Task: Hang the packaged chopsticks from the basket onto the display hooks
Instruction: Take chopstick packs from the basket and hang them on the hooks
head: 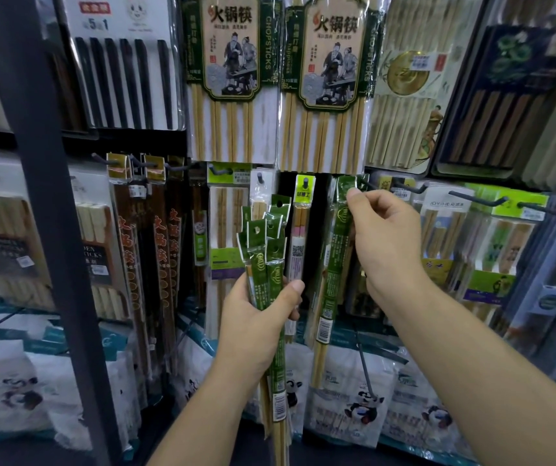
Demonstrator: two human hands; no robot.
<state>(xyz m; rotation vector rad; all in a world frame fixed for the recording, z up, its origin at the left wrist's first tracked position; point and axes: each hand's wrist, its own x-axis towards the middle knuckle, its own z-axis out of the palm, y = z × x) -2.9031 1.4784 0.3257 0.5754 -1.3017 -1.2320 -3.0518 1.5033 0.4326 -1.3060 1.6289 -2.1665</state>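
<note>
Left hand (256, 319) grips upright chopstick packs (264, 243); right hand (387, 240) pinches one vertical pack (334, 264).

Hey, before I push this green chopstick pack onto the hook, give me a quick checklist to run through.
1. Right hand pinches the green pack by its top: ok.
2. Pack's hang hole lined up with the hook: cannot tell, the thumb covers the header.
3. Pack hangs close to upright: ok.
4. Left hand grips the spare bundle, clear of the hook: ok.
5. Free room on that hook: cannot tell.
</note>
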